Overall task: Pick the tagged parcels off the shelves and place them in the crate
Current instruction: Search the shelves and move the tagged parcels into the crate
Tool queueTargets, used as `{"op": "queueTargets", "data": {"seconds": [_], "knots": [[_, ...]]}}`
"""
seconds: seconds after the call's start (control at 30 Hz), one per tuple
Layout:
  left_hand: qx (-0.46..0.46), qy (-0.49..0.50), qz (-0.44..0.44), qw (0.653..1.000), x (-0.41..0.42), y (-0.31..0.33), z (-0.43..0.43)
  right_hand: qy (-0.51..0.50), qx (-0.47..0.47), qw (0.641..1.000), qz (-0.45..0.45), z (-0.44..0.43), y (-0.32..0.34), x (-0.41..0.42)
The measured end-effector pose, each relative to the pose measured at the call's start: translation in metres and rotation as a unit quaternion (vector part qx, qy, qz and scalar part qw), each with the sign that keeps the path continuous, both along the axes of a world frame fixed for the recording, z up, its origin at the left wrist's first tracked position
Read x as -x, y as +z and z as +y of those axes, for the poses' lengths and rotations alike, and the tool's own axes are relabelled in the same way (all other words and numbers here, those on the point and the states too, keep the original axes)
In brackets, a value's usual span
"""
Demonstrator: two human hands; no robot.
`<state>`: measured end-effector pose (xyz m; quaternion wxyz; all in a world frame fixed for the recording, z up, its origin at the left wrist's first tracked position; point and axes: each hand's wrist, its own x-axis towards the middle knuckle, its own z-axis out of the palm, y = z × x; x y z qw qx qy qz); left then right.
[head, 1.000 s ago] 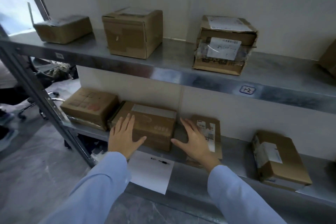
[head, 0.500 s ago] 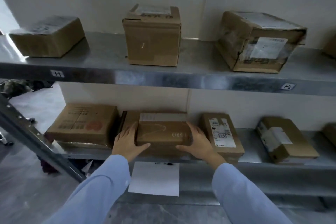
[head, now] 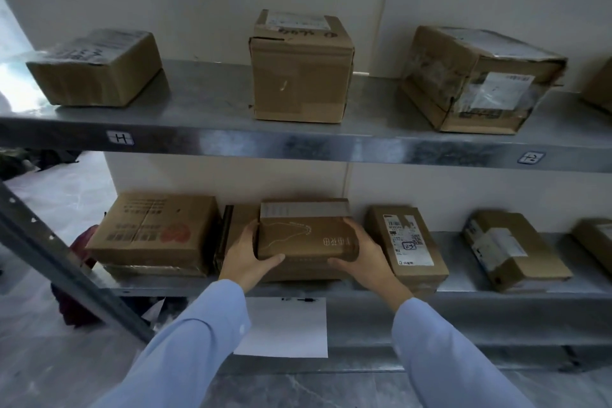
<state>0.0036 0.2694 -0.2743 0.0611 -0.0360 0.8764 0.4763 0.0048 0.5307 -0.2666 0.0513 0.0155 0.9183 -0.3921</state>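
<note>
In the head view, the left hand [head: 246,255] and the right hand [head: 367,257] both grip one brown parcel [head: 306,235] between them. Each hand holds one short end of it, with the thumb curled on its front face and the fingers round the side. The parcel is at the front of the lower shelf [head: 463,288], and a pale strip runs along its far edge. Another brown carton [head: 239,225] shows just behind the left hand. I cannot tell if the parcel rests on it or is raised. Just to the left of the left hand sits a large printed box [head: 152,228]. Just to the right of the right hand lies a box with a white label [head: 405,242], very near the wrist. Further right there is a taped box [head: 513,250]. Below the hands, a white sheet [head: 284,328] hangs on the front of the rack. Above the hands, the upper shelf [head: 215,103] carries three boxes well apart, and a tall box [head: 299,66] stands straight over the parcel.
</note>
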Motion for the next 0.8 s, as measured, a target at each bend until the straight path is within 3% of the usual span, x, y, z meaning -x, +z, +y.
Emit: {"op": "queueTargets", "data": {"seconds": [0.4, 0.8], "knots": [[-0.048, 0.018, 0.125, 0.991, -0.023, 0.033, 0.026, -0.010, 0.080, 0.995, 0.062, 0.022, 0.048, -0.029], [-0.099, 0.028, 0.114, 0.988, -0.053, 0.058, 0.040, -0.011, 0.116, 0.990, 0.082, 0.035, 0.075, -0.054]]}}
